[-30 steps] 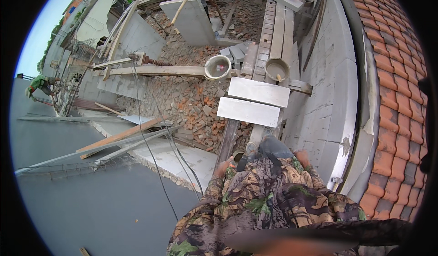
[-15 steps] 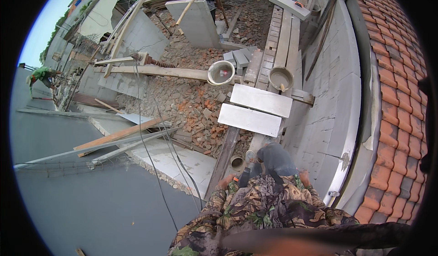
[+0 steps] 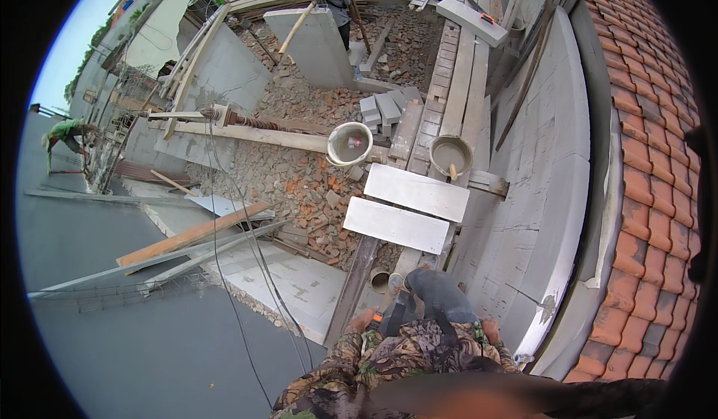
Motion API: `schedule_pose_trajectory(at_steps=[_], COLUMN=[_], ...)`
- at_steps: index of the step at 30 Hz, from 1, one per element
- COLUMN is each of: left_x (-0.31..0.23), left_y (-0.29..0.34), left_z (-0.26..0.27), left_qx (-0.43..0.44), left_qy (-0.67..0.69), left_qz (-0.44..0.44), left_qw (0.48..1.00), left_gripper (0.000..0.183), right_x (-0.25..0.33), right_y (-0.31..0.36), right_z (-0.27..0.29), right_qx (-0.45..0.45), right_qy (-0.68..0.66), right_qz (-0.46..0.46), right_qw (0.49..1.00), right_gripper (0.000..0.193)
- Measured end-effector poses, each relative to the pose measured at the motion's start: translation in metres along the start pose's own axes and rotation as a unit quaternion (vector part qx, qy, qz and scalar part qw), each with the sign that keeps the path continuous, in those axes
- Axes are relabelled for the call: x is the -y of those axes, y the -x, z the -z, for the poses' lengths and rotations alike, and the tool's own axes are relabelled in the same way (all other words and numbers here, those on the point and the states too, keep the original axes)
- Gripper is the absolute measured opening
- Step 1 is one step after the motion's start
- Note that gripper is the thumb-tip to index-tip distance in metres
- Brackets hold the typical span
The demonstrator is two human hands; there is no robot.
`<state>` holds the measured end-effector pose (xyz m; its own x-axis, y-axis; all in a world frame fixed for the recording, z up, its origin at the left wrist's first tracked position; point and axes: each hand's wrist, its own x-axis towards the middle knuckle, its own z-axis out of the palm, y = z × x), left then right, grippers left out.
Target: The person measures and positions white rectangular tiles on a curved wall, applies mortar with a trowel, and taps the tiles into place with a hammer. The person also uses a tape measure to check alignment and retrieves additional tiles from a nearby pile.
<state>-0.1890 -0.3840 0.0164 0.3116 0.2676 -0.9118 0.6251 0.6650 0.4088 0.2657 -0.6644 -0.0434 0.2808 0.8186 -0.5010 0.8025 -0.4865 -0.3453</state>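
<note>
My left hand (image 3: 363, 320) is low beside my left leg, near the dark plank (image 3: 353, 288) and a small orange-and-black item (image 3: 377, 319). Beside my right knee, close to the block wall (image 3: 516, 269), is my right hand (image 3: 490, 331). Both hands are small in view, and their fingers do not show clearly. Ahead of my knees, two white blocks (image 3: 416, 192) lie side by side across the planks, with a narrow gap between them. Beyond them stand a pale bucket (image 3: 336, 147) and a grey mortar bucket (image 3: 443, 144) with a tool handle (image 3: 453, 171) in it.
Rubble (image 3: 299, 187) covers the ground below on the left. Hanging cables (image 3: 217, 232) cross the left side; loose boards (image 3: 194, 233) lie beyond. Roof tiles (image 3: 636, 247) run along the right. A person in green (image 3: 66, 133) bends at far left. A round container (image 3: 379, 280) sits near my foot.
The view has shifted, so the blocks and buckets appear lower and slightly left. My hands appear lower too, still beside my legs. The blocks keep their places relative to each other.
</note>
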Motion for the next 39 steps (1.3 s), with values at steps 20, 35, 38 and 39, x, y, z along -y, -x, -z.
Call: schedule_pose_trajectory(at_steps=[20, 35, 38, 39], left_x=[-0.022, -0.105, -0.120, -0.125], left_y=[-0.030, -0.081, -0.096, -0.100], left_z=[-0.027, 0.006, 0.012, 0.013], left_qx=[-0.129, -0.053, -0.097, -0.095], left_qy=[0.191, -0.088, -0.111, -0.096], left_qz=[0.046, -0.090, -0.107, -0.120], left_qw=[0.972, 0.991, 0.983, 0.984], left_gripper=[0.073, 0.061, 0.057, 0.056], right_x=[-0.004, -0.015, -0.010, -0.012], right_y=[-0.128, -0.141, -0.122, -0.116], right_z=[0.073, 0.111, 0.090, 0.079], right_qx=[0.038, -0.042, -0.063, -0.050], right_qy=[-0.433, -0.542, -0.538, -0.535], right_qz=[-0.245, -0.292, -0.303, -0.272], right_qw=[0.866, 0.787, 0.784, 0.798], right_gripper=[0.017, 0.014, 0.019, 0.021])
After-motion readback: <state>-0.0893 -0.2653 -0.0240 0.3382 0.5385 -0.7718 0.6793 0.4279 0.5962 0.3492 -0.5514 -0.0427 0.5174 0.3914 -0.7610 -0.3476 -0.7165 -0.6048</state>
